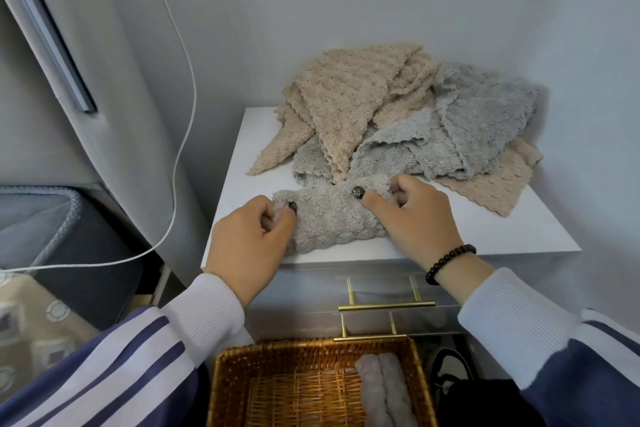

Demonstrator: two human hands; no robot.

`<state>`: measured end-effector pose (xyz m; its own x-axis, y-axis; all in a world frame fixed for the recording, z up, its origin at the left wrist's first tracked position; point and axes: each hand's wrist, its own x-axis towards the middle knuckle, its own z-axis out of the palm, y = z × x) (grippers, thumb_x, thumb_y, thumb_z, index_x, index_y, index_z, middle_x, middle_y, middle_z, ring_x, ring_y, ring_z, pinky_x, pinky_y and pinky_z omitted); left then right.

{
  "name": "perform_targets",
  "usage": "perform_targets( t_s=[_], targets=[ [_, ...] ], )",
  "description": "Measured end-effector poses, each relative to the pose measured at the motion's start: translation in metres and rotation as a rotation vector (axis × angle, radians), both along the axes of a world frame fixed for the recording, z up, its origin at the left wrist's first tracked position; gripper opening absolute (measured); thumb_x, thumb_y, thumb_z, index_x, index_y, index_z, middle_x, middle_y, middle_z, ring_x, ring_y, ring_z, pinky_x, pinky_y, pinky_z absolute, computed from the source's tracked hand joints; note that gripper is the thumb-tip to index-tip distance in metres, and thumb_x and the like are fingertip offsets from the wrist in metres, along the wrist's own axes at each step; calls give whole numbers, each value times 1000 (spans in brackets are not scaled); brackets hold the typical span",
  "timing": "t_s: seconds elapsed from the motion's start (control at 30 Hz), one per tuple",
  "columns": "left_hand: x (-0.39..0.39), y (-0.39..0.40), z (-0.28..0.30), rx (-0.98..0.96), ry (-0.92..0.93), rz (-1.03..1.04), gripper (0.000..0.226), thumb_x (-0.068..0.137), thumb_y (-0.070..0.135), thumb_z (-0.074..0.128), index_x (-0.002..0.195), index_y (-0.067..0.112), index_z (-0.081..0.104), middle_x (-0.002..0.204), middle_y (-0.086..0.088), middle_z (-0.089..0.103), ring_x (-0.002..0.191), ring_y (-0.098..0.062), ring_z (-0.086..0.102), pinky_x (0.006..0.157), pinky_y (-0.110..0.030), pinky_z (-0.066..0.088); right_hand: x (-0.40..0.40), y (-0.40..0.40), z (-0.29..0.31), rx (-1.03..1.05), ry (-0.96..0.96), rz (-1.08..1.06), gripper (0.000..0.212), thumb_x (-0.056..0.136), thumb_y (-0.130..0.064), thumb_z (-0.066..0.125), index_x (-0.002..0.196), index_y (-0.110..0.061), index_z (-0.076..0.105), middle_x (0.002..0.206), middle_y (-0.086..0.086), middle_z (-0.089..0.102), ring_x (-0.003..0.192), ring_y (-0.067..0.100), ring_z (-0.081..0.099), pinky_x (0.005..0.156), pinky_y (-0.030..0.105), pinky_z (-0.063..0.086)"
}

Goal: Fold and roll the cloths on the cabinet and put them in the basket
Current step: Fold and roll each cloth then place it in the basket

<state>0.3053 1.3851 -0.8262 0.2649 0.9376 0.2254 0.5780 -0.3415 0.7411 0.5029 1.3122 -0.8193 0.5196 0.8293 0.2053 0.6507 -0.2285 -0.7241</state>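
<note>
Fingers on both hands are curled, pinching the fluffy grey cloth roll (332, 218) at its two ends: left hand (252, 239) on the left end, right hand (412, 215) on the right end, thumbs pressed on top. Roll lies across the front of the white cabinet top (519, 229), long axis left to right, looks mostly wound.

Step, as I read it: finishing the roll on this cloth, transfer not yet done.

Behind it, touching or nearly touching, sits the loose pile of beige and grey textured cloths (408, 114), unfolded, overlapping. Plenty left to do.

Woven wicker basket (235, 374) is below the cabinet front, near the person, with two rolled grey cloths (381, 392) side by side toward its right. Left part of the basket floor shows bare weave.

Next move likely needs: keep both ends pinched so the roll doesn't unwind, lift clear of the pile, bring it down towards the body, set it alongside the existing rolls. Fluffy fabric will spring open if grip slackens.
</note>
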Motion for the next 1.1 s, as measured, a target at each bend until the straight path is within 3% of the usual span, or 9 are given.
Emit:
perform_targets(
  t_s=[0.17,0.3,0.37,0.53,0.63,0.7,0.87,1.0,1.1],
  targets=[
    [5,1,5,-31,45,35,19,78,33,63,79,20,49,69,4,57,67,-19,54,68,-38,48,-7,2,-1,69,-119,-43,34,85,-42,65,106,-23,47,78,-7,53,68,14,53,59,28,40],
    [5,7,7,396,201,-147,50,76,9,61,124,19,52,127,-3,54,117,-25,52,93,-47,44,-13,8,-3,197,-392,5,24,87,-26,67,105,-14,57,100,3,54,74,20,54,61,30,44],
    [8,9,4,538,350,-350,58,72,-1,52,128,9,55,132,-13,55,118,-33,55,94,-48,47,-17,11,-7,301,-591,50,12,83,-11,70,94,-10,65,100,8,59,82,25,58,68,35,46],
    [10,0,1,438,496,-463,67,77,26,24,132,1,53,129,-16,59,113,-31,61,100,-38,43,-20,14,-17,291,-709,339,31,85,-3,46,105,-4,69,106,11,68,102,28,62,88,43,49],
    [4,-4,6,321,496,-491,83,79,52,10,149,12,26,153,-5,32,139,-17,31,111,-18,10,-13,7,-8,0,-463,434,44,95,-11,35,135,-9,50,131,11,56,121,26,51,104,40,41],
    [2,-4,1,331,589,-521,93,76,70,11,153,17,7,159,1,16,145,-13,14,117,-25,4,-8,1,-5,-126,-464,492,51,100,-31,36,148,-14,31,150,5,37,140,19,29,114,27,21],
    [-7,7,-9,317,679,-522,107,69,84,23,152,20,5,157,2,19,144,-14,17,119,-37,9,-11,-5,-3,-233,-552,508,90,84,-67,49,153,-21,13,158,-5,16,146,12,9,114,21,5],
    [-13,6,-13,520,580,-487,91,75,74,39,138,9,45,129,-7,59,116,-26,58,103,-47,40,-11,-16,0,-237,-601,505,95,81,-65,55,153,-22,12,158,-6,18,145,12,12,114,22,8],
    [-18,3,-22,685,528,-499,74,70,47,75,128,8,54,112,-7,68,99,-27,67,94,-52,45,-13,-29,-1,-244,-658,508,85,86,-44,62,152,-19,16,155,-1,26,143,16,21,116,29,20]
  ],
)
